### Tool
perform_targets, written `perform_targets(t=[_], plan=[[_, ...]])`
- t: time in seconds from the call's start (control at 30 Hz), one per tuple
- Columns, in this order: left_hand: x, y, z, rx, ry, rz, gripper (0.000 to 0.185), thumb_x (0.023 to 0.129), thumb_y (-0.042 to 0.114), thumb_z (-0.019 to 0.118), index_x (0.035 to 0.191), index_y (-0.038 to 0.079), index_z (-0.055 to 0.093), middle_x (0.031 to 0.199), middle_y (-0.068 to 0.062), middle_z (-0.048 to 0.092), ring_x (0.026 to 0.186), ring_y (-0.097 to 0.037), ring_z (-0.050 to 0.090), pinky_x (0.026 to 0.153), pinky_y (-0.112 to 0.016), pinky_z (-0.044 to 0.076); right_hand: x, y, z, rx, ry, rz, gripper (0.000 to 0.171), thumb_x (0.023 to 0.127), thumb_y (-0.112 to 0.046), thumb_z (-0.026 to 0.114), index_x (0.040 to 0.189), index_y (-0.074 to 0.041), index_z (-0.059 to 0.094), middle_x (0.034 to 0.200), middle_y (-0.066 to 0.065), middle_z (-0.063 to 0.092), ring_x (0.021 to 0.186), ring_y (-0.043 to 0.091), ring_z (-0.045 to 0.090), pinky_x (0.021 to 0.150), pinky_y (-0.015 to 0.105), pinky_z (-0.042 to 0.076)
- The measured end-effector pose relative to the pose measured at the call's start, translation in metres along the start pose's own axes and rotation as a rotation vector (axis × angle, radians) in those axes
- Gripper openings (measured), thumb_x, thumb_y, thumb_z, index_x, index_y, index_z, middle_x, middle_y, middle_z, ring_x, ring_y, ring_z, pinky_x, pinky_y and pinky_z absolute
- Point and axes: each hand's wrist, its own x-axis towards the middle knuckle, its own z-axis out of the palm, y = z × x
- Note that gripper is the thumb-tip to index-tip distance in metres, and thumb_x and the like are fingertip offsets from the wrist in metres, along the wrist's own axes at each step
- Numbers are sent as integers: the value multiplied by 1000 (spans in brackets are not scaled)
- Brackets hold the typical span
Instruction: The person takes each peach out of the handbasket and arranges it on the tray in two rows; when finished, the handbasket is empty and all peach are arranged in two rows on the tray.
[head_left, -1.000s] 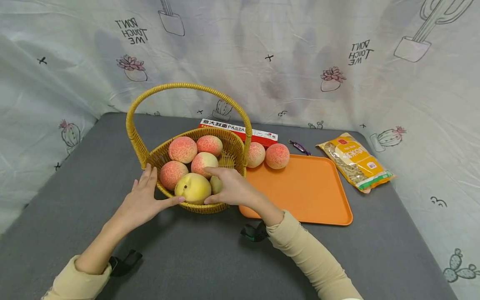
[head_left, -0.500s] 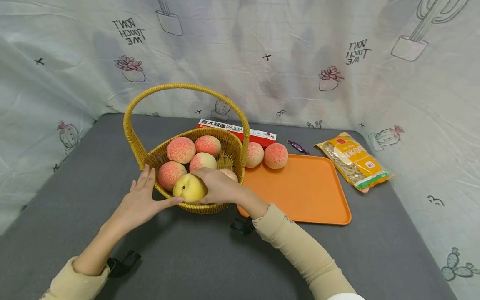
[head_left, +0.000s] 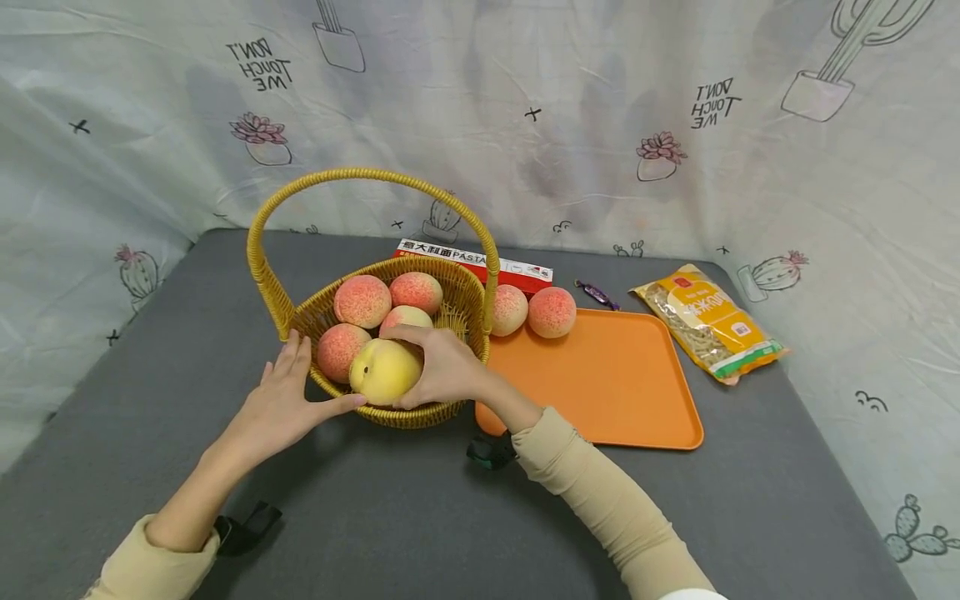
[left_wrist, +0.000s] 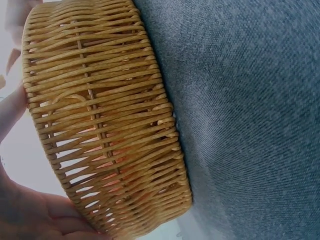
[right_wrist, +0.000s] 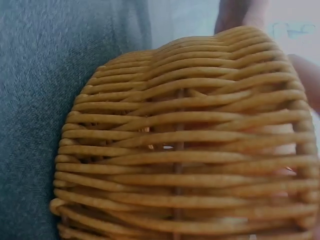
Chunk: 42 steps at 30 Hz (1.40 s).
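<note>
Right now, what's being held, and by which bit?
The yellow fruit, by its right side, in the right hand's fingers. The left hand's fingers touch the basket.

We see a yellow peach (head_left: 382,372) with a small dark spot on its left side, gripped by the right hand (head_left: 446,364) at the front of the basket (head_left: 408,418). That woven, golden-brown basket stands upright, its wrapped handle (head_left: 372,173) arching above. Inside, we make out four other peaches (head_left: 362,301), blushed red and cream, behind and left of the yellow one. The left hand (head_left: 281,408), fingers extended, touches the basket's left side, thumb by the front rim.
</note>
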Motion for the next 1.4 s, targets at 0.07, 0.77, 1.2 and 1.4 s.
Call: perform_targets(t=[0.07, 0.77, 1.2, 1.4], plan=[[0, 0, -1, -1, -2, -1, 125, 82, 69, 61, 149, -12, -5, 155, -30, -16, 138, -58, -2, 108, -70, 9, -2, 2, -2, 114, 43, -42, 72, 63, -13, 87, 129, -8, 59, 118, 6, 64, 101, 16, 57, 85, 22, 48], [0, -3, -1, 2, -4, 16, 124, 82, 68, 61, 149, -14, -4, 154, -32, -16, 142, -51, -5, 111, -66, 5, -60, 29, -47, 912, 421, -306, 87, 70, -30, 89, 133, 10, 47, 131, 5, 51, 114, 19, 51, 92, 28, 51], [1, -1, -2, 7, -13, 6, 124, 82, 69, 61, 149, -13, -4, 155, -32, -15, 139, -56, -2, 108, -70, 9, -92, 58, -72, 1894, 668, -190, 65, 67, -13, 75, 127, -10, 54, 121, 13, 56, 107, 34, 55, 88, 53, 51], [0, 0, -2, 3, -9, 12, 124, 82, 68, 61, 149, -13, -4, 155, -31, -15, 140, -55, -3, 109, -69, 8, -108, 76, -83, 1983, 793, -144, 66, 70, -11, 79, 129, -9, 49, 120, 14, 55, 103, 33, 58, 87, 49, 54]])
